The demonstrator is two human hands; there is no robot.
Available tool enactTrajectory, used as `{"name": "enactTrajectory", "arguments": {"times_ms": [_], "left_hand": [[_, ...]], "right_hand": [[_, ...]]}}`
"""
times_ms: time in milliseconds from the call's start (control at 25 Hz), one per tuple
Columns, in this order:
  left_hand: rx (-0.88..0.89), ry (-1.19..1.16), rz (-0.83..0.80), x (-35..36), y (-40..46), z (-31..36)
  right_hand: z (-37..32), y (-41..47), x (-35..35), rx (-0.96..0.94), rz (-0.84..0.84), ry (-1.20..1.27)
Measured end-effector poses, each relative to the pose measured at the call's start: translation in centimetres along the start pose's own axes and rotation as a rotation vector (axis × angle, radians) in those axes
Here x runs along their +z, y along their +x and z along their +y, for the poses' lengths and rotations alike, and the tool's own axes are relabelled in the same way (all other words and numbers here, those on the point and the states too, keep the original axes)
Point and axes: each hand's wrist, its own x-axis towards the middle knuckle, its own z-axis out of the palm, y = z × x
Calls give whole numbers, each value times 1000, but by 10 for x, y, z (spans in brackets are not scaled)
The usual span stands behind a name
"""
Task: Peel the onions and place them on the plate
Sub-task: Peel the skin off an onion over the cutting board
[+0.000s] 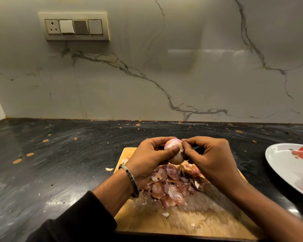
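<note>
— Where's the onion (173, 151)?
— Centre frame, above the board (191, 222). Left hand (150, 159) curls round it; right hand (208, 154) pinches its skin at the top.
— And the plate (283, 165)?
— Right edge, on the tabletop (51, 168).

A pale marble wall (164, 67) with grey veins rises behind the grip. High to its left sits a cream switch plate (73, 26) with one socket and three switches. A glossy patch of light lies on the wall above and right. Below the wall runs a dark stone counter (51, 163), streaked and dotted with orange specks.
</note>
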Motion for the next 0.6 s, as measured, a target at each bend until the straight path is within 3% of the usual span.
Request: {"name": "enactTrajectory", "arguments": {"times_ms": [240, 400, 600], "left_hand": [[-26, -41, -23, 2, -2, 3], [-70, -67, -49, 2, -1, 6], [-67, -72, -50, 3, -3, 6]], "right_hand": [[1, 0, 2, 16, 35, -11], [5, 0, 6, 242, 87, 195], [2, 1, 4, 307, -38, 265]]}}
